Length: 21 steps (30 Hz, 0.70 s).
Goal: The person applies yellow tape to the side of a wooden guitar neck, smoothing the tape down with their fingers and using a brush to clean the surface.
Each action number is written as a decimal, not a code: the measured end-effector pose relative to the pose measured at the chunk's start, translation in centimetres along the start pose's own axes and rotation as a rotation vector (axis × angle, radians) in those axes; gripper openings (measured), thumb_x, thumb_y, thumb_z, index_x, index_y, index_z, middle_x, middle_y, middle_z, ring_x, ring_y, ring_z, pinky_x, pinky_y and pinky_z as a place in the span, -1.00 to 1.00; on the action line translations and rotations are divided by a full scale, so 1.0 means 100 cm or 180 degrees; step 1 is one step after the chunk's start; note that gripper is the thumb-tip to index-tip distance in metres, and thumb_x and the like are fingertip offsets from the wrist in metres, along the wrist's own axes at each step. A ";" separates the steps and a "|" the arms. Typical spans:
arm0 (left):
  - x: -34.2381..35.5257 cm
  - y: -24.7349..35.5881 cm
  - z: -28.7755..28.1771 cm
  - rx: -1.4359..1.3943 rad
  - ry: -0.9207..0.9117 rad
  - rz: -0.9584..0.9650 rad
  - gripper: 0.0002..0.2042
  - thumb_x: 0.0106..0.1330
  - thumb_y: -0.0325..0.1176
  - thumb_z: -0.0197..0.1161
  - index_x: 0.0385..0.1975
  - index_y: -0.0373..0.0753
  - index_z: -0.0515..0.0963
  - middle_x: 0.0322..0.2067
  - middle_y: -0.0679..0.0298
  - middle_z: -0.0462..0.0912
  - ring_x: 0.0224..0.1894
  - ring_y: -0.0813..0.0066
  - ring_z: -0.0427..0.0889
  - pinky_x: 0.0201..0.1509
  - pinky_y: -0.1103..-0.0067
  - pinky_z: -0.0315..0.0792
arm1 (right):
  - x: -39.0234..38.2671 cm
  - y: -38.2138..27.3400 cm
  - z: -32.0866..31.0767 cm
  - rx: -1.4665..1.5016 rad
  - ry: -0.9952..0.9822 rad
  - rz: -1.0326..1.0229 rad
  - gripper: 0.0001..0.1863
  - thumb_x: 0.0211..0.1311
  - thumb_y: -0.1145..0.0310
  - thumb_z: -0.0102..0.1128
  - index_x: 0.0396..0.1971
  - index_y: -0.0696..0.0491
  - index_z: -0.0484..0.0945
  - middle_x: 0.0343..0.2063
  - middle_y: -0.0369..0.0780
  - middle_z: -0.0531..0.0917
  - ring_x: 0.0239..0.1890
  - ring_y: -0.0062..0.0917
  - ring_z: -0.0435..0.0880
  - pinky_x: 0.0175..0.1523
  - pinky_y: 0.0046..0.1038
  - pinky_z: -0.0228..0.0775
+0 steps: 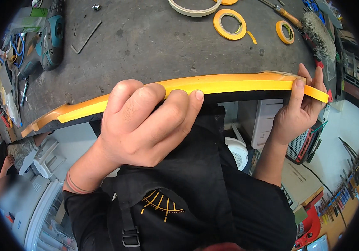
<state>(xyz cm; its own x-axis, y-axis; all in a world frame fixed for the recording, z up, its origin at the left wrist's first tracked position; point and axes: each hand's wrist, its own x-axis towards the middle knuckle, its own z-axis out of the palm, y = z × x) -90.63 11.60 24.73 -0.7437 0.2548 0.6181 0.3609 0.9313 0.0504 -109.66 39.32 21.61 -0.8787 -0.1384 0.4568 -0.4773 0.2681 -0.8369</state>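
Note:
A long, slightly curved, wood-coloured strip (225, 77) runs across the near edge of the grey bench. Yellow masking tape (238, 86) lies along its side facing me. My left hand (146, 121) is curled over the strip left of its middle, fingers bent and one fingertip on or close to the tape; its grip underneath is hidden. At the right end, my right hand (300, 100) pinches the tape between thumb and fingers. A short tape end sticks out to the right past those fingers.
On the bench (146, 46) are a teal cordless drill (53, 37), a hex key (86, 37), yellow tape rolls (220, 25), a wooden-handled tool (290, 17) and a bristly grey brush (318, 35). A red-and-grey radio-like box (302, 144) stands beyond my right forearm. Another person (6, 167) is at far left.

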 end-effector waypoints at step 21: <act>0.026 0.012 0.012 -0.0250 -0.0174 -0.0054 -0.42 -0.14 -0.35 0.48 0.03 -0.28 0.93 -0.17 0.30 0.72 -0.21 0.35 0.62 -0.19 0.40 0.43 | -0.001 -0.001 -0.002 -0.0113 -0.0028 -0.0065 -0.43 0.73 0.54 0.32 0.61 0.30 0.48 0.34 -0.01 0.65 0.40 -0.28 0.78 0.46 -0.33 0.62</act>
<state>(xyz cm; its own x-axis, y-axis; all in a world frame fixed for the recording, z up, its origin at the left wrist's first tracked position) -92.81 13.66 25.43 -0.7790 0.2549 0.5730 0.3893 0.9128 0.1233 -109.55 39.50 21.68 -0.8689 -0.1524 0.4709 -0.4947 0.2988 -0.8161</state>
